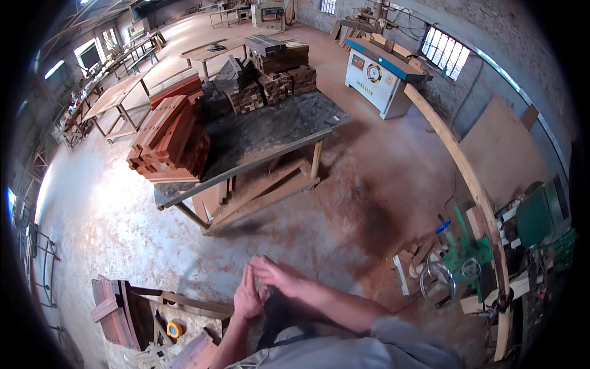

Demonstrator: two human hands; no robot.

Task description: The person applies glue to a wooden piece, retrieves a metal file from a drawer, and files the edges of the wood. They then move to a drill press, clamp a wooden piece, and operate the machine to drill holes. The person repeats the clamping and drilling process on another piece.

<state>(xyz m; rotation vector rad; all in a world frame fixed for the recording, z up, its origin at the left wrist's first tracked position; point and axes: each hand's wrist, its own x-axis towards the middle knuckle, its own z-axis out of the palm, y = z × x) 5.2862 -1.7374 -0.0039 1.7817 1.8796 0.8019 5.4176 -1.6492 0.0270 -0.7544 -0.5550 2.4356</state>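
In front of my body, my left hand and my right hand meet. The left hand's fingers are stretched out and point up and away. My right hand leans in from the right, its straight fingers touching the left hand near the fingertips. No object shows between them, though the palms are partly hidden. Nearest to the left hand is a low wooden surface with a yellow tape measure, dark red wooden boards and a brown wooden piece on or beside it.
Ahead stands a black-topped wheeled workbench with red timber and stacked wood blocks. A white machine with a blue-edged top is at the far right. Close on the right are a green machine with handwheels and a long wooden beam.
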